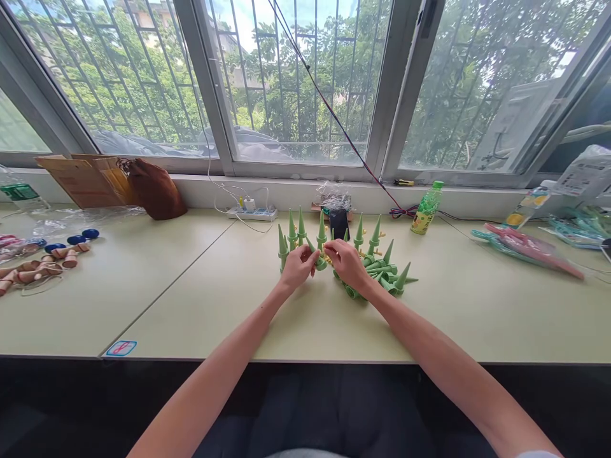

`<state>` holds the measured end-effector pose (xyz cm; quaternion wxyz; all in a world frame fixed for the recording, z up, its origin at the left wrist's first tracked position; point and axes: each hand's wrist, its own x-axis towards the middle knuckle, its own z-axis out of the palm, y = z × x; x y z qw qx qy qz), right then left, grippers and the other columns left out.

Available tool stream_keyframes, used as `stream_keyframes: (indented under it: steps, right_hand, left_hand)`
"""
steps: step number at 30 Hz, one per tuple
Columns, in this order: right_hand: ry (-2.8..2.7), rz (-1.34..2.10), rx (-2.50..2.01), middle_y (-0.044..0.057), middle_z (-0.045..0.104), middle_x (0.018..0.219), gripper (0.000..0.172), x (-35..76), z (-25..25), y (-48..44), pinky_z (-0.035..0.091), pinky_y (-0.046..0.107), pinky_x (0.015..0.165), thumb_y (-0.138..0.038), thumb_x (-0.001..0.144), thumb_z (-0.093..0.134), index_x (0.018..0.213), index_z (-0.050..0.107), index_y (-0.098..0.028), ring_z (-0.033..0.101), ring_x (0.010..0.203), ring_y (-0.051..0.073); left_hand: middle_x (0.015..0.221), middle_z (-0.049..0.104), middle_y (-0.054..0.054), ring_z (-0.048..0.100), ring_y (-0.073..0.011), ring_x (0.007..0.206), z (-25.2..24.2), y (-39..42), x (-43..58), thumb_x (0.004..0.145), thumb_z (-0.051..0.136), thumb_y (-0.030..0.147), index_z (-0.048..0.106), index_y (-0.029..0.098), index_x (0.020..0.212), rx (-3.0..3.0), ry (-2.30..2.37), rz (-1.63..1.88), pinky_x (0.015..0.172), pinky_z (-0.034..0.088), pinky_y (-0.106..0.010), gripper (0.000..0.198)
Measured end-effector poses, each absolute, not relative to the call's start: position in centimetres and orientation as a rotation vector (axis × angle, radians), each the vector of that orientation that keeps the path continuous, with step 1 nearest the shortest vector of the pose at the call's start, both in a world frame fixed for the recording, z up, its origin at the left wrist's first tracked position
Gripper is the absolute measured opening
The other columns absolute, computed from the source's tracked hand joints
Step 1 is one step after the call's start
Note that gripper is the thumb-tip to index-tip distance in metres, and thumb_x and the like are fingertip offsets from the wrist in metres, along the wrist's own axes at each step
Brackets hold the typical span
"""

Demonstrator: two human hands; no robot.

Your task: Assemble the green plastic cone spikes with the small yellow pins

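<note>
Pinched in my left hand is a green plastic cone piece, tilted, with its tip up and to the left. Close beside it, the fingers of my right hand are pressed together, and what they hold, if anything, is too small to make out. Several green cones stand upright behind my hands, among them one at the back left and another at the right. Small yellow parts sit by some of them. A pile of loose green cones lies beside and partly behind my right hand.
A black object and crumpled clear plastic lie behind the cones. Along the back are a power strip, a brown pouch and a green bottle. Wooden pieces lie left, a pink plastic packet right.
</note>
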<state>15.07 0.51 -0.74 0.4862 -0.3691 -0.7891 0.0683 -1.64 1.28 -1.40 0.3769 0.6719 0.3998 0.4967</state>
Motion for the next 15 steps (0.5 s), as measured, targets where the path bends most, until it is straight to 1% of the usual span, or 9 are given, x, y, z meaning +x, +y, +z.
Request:
stream_keyframes:
  steps: [4,9,15]
  right_hand:
    - [-1.920,0.162,-0.933,0.005,0.060,0.083,0.020,15.10,-0.68,0.39,0.041,0.027,0.067,-0.027,0.096,0.045,0.089,0.061,-0.018,0.052,0.071,0.015]
    - [-1.917,0.164,-0.955,0.005,0.061,0.081,0.020,15.06,-0.49,0.17,0.041,0.028,0.067,-0.028,0.095,0.045,0.087,0.060,-0.018,0.052,0.070,0.015]
    - [-1.922,0.157,-0.939,0.005,0.061,0.081,0.019,15.04,-0.62,0.19,0.040,0.027,0.065,-0.026,0.095,0.044,0.088,0.059,-0.018,0.050,0.067,0.014]
  left_hand:
    - [0.051,0.053,0.003,0.051,-0.0111,0.041,-1.36,1.21,-1.56,0.079,0.063,0.048,0.048,0.019,0.071,1.723,1.047,1.243,0.043,0.041,-0.025,0.034]
    - [0.050,0.052,0.004,0.050,-0.0105,0.040,-1.20,1.02,-1.45,0.079,0.063,0.051,0.046,0.019,0.072,1.673,1.051,1.244,0.041,0.038,-0.024,0.036]
    - [0.049,0.052,0.004,0.049,-0.0101,0.039,-0.90,0.62,-1.38,0.081,0.062,0.050,0.043,0.020,0.071,1.673,1.081,1.242,0.042,0.040,-0.024,0.036]
